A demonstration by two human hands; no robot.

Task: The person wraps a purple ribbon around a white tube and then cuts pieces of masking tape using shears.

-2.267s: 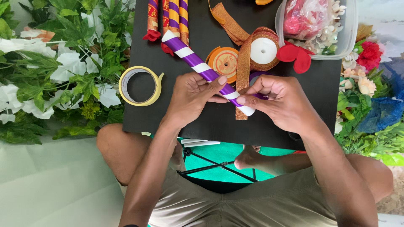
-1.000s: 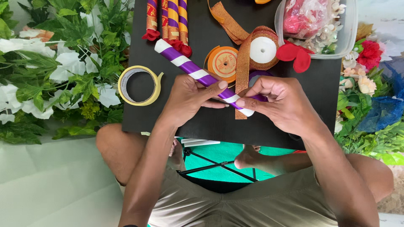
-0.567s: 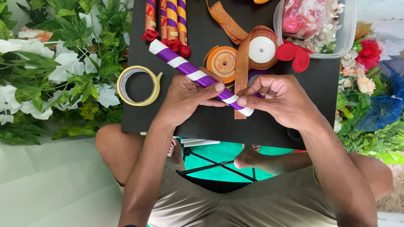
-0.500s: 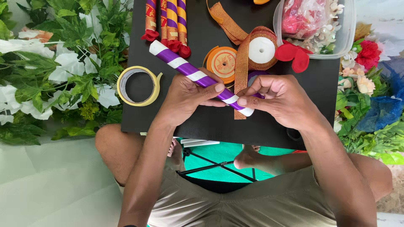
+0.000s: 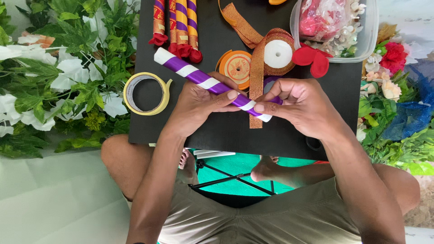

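Stick [image 5: 199, 77], purple-and-white striped: slants from 10 to 4 o'clock above black surface [image 5: 212, 135]. My left hand [image 5: 199, 105] clamps its middle for steadiness; right hand [image 5: 300, 106] pinches purple ribbon [image 5: 276, 100] against its end.

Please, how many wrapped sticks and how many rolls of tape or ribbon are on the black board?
Wrapped sticks: 5, namely one purple-white stick held in both hands and four finished sticks.
Rolls: 3, namely yellow tape roll, orange roll, gold ribbon spool.
Total: 8
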